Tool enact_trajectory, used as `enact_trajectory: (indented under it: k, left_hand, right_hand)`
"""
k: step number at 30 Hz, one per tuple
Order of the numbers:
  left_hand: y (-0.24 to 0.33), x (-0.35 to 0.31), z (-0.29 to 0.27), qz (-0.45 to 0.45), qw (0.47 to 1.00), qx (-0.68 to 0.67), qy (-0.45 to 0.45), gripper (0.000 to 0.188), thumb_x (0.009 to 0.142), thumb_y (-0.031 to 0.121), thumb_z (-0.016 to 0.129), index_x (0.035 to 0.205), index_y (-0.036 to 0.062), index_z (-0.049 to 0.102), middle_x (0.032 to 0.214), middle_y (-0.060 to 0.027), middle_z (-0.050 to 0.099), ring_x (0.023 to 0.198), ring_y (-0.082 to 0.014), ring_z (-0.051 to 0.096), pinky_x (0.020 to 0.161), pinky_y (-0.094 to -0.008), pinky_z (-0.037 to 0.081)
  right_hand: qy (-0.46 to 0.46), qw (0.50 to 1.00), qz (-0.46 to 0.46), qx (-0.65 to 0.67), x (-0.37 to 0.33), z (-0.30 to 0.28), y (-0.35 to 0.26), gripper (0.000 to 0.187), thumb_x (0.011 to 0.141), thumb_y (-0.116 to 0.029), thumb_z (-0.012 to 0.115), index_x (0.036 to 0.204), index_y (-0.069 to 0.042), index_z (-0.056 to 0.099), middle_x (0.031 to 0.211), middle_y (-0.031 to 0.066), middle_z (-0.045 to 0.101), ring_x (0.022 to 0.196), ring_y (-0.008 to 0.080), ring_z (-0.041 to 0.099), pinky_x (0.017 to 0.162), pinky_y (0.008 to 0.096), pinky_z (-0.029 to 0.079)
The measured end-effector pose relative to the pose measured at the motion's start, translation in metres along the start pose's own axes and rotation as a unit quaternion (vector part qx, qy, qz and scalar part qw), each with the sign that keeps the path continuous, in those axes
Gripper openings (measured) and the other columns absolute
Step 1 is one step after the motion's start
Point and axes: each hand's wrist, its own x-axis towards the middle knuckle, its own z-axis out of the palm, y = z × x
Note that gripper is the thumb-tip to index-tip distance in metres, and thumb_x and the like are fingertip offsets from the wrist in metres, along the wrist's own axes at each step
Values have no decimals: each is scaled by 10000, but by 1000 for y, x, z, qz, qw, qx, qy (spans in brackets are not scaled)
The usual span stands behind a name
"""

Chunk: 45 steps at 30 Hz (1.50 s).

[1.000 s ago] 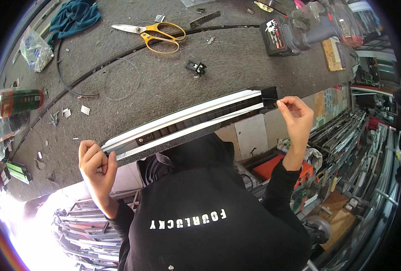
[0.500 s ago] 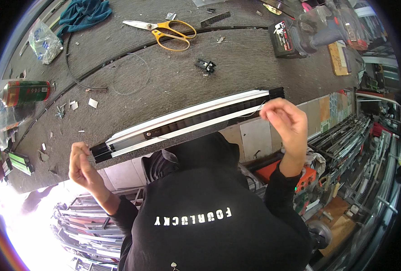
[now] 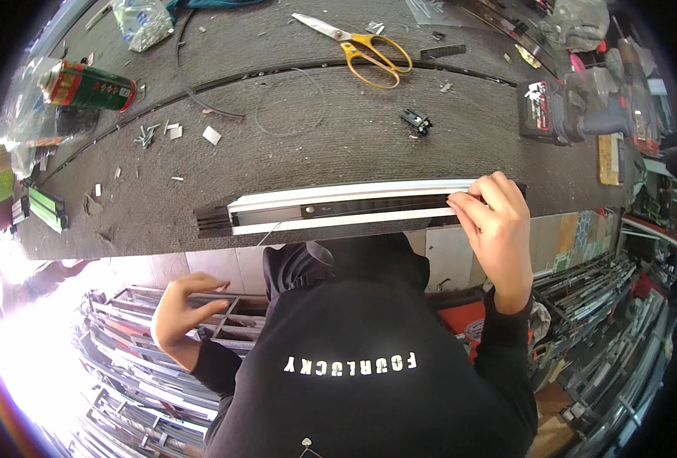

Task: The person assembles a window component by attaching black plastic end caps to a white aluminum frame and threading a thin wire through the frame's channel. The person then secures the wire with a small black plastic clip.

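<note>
A long white and black aluminium profile frame [image 3: 361,188] lies along the near edge of the bench, with ribbed black end pieces [image 3: 214,220] at its left. From its left part a thin cord [image 3: 270,233] pokes out over the near rail. Over the frame's right end, my right hand [image 3: 501,217] is closed in a pinch, with a fine line of cord running along the channel toward the fingertips. My left hand [image 3: 186,309] hangs off the bench, below the frame's left end, thumb and fingers apart and nothing visible between them.
Beyond the frame lie yellow-handled scissors [image 3: 373,57], a small black fitting [image 3: 415,122] and a cordless drill [image 3: 571,111]. On the left are a green spray can [image 3: 90,86], screws [image 3: 146,136] and a bag of small parts [image 3: 145,27]. Metal profiles [image 3: 144,359] are stacked below.
My left hand has left the frame's left end and opened, moving down off the bench. My right hand has come in over the right end. The view has shifted and the frame looks more level.
</note>
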Motion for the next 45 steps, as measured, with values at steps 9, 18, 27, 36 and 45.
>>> enact_trajectory:
  k: [9,18,27,36,45]
  left_hand:
    - [71,48,74,94,975,-108,173,326,885,110,708,1190,-2,677,963,-179,709,887,-307,687,817,-353,510]
    - [85,47,52,108,918,65,376,399,798,40,774,629,31,412,623,-58,414,582,-196,463,554,-312,349]
    - [76,89,35,353,805,195,434,400,663,-108,702,599,67,347,653,-44,440,787,-253,590,796,-402,464]
    - [103,122,61,433,816,-158,348,444,852,-30,694,627,57,321,669,-65,507,817,-232,705,754,-400,579]
    - [84,130,75,459,737,-419,265,455,1017,76,540,639,85,287,577,-14,402,485,-88,338,450,-260,268]
  right_hand:
    - [-88,987,-80,-110,14,-4,-4,165,689,-29,741,818,-15,639,783,74,507,784,254,551,698,370,447]
    - [-51,997,-49,19,13,-3,-7,124,755,0,752,838,-32,666,768,58,561,724,250,550,666,376,420]
    - [-69,989,-97,-92,16,-1,-12,139,709,-7,747,793,-51,646,736,54,532,720,234,564,674,364,416]
    - [-124,987,-93,-50,30,-5,-3,194,669,-15,699,810,-36,567,830,91,526,816,276,560,739,383,445]
    - [-93,962,113,229,11,4,-2,73,853,24,698,901,1,649,827,61,586,759,199,540,630,292,445]
